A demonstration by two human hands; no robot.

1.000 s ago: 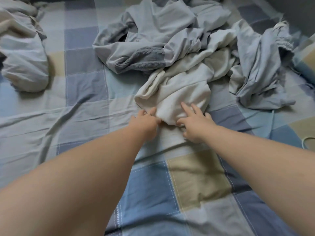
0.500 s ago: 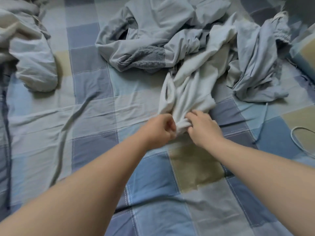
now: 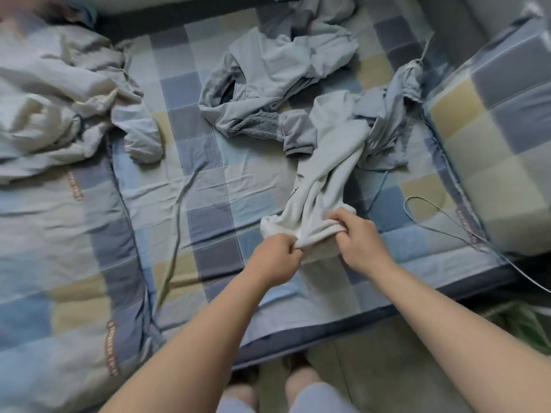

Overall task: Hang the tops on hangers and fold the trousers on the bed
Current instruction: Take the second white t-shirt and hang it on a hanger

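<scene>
A white garment [image 3: 323, 171] lies stretched out toward me on the checked bed [image 3: 208, 222]. My left hand [image 3: 275, 259] grips its near edge with curled fingers. My right hand [image 3: 357, 239] grips the same bunched edge just to the right. The garment's far end still lies among a pile of grey clothes [image 3: 277, 81] at the back. Another grey-blue garment with an elastic waistband [image 3: 393, 114] lies crumpled at the pile's right.
A crumpled pale duvet [image 3: 59, 105] covers the bed's left side. A checked pillow [image 3: 495, 129] stands at the right. A thin white cable [image 3: 441, 222] loops near the bed's right edge. The bed's front edge [image 3: 298, 347] and floor lie below.
Both hands closed on the white garment's near edge and pulled it toward me, stretching it out of the pile. My view drew back, showing the bed's front edge.
</scene>
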